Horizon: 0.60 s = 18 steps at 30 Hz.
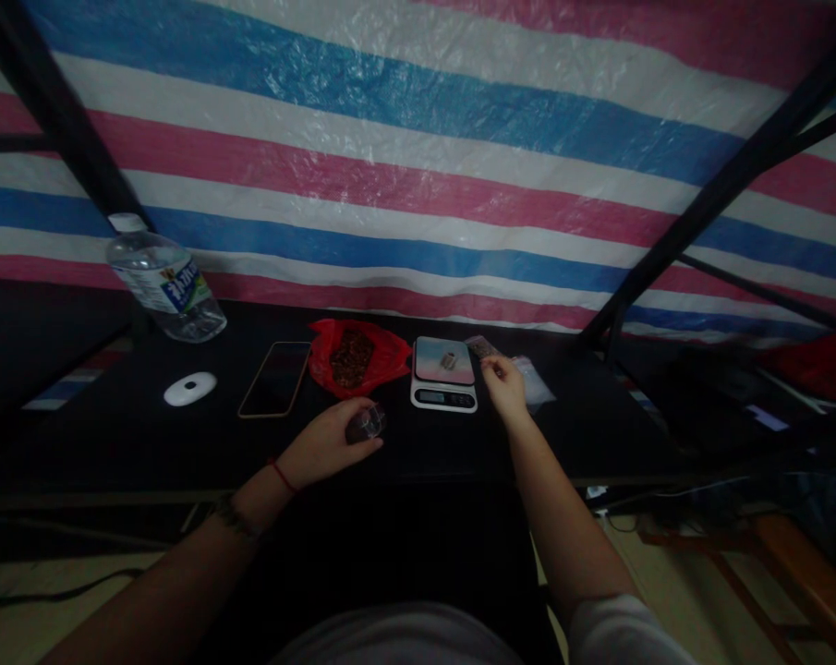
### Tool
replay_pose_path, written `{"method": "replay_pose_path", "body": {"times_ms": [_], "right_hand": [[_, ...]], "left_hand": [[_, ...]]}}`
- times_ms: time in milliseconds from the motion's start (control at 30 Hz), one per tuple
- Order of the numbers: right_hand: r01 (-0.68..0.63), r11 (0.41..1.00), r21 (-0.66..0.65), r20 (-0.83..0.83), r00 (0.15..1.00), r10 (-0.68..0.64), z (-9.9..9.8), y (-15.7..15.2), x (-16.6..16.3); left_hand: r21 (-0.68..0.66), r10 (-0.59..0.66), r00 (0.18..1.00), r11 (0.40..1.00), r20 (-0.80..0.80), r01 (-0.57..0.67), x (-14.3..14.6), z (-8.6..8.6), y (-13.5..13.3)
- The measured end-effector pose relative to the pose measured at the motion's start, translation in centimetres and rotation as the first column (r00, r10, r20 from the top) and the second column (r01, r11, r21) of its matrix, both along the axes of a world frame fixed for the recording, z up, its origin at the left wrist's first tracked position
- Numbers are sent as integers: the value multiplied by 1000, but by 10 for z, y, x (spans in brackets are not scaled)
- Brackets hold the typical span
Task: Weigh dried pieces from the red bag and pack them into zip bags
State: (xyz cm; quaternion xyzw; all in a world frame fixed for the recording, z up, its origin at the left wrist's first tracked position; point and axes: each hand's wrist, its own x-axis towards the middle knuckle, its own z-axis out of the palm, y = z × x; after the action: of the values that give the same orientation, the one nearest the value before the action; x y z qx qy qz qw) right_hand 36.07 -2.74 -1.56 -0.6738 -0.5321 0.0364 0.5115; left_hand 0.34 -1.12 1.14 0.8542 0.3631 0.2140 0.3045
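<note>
My left hand (334, 438) curls around a small clear plastic container (367, 423), held over the near side of the black table. To the right of the kitchen scale (445, 395), my right hand (506, 386) has its fingers pinched together. They meet at the near edge of a small clear bag with brownish contents (482, 346); what lies between the fingertips is too small to make out. A small light-coloured item (449, 360) rests on the scale's plate. Left of the scale, a red plastic bag (390, 356) lies open around many small brown pieces (352, 358).
A phone (275, 380), a white oval device (190, 389) and a large clear water bottle (166, 280) are on the left. Beyond my right hand lies a whitish plastic bag (534, 380). Dark metal posts (708, 199) and a striped sheet (390, 185) border the table's back.
</note>
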Motion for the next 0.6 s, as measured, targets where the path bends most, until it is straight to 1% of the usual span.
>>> {"method": "replay_pose_path", "body": {"times_ms": [67,133,233,300,367,467,600], "right_hand": [[-74,997,19,99,993,72,5,9,-3],[-108,994,-16,185,977,110,8,20,-6],[-101,986,-136,275,952,135,11,37,-13],[-90,969,-229,331,929,165,14,47,-16],[-82,952,-295,368,910,192,17,54,-19],[-92,947,-308,364,908,207,24,58,-21],[-119,960,-253,247,952,183,30,57,-24]], "left_hand": [[-1,-10,1000,1000,3,10,0,-1,0],[-7,-21,1000,1000,10,21,0,-2,0],[-15,-39,999,999,16,39,-1,-4,0],[-11,-41,999,999,22,41,-1,-4,0],[-1,-39,999,999,31,39,-2,-4,0],[2,-38,998,999,45,38,-3,-1,0],[-16,-35,998,999,51,36,-3,0,-1]]}}
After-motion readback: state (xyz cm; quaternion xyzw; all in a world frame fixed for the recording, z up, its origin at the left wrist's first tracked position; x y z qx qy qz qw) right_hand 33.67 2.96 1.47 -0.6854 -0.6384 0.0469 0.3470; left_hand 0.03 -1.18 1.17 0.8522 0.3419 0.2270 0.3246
